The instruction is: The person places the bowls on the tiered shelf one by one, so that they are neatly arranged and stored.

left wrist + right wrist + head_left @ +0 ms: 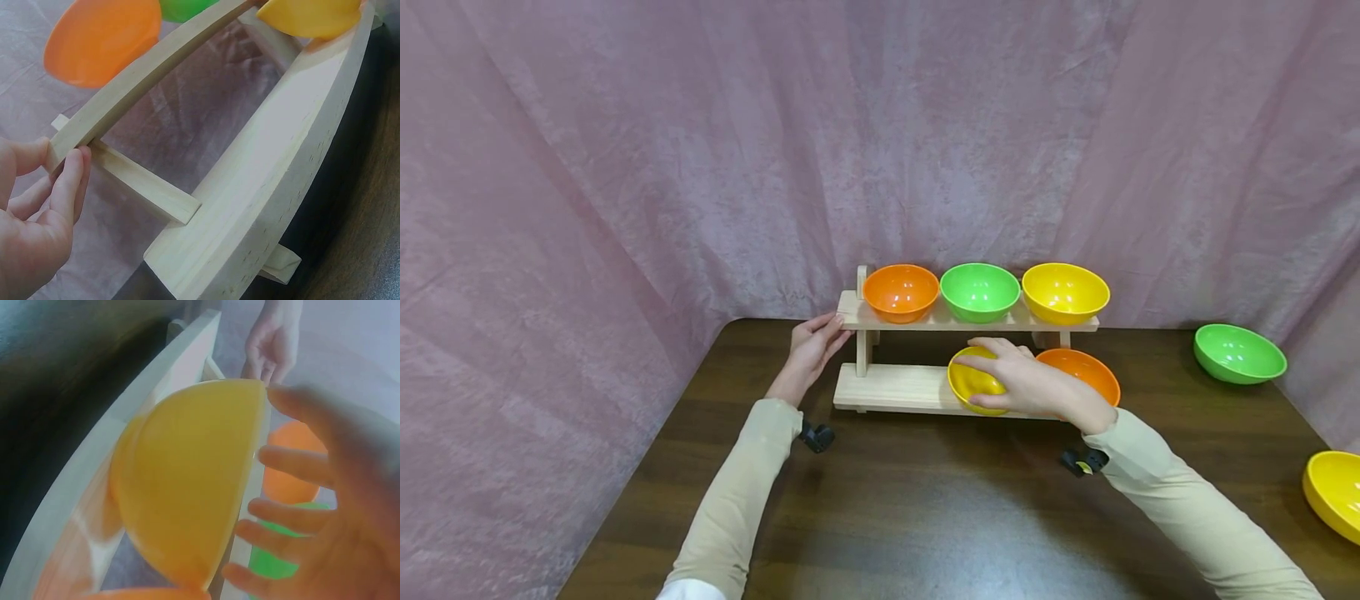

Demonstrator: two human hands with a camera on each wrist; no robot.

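We see a yellow bowl (967, 385) on the lower board of the two-tier wooden rack (891, 387), under the right hand (1018, 379), its grip spread over the rim (we cannot tell whether every fingertip touches). Beside it on that board sits an orange bowl (1086, 367). The left hand (812, 348) pinches the rack's upper board at its left end. Along that upper board we count three bowls (980, 292); right of the rack, a green bowl (1238, 354) rests on the table (880, 508).
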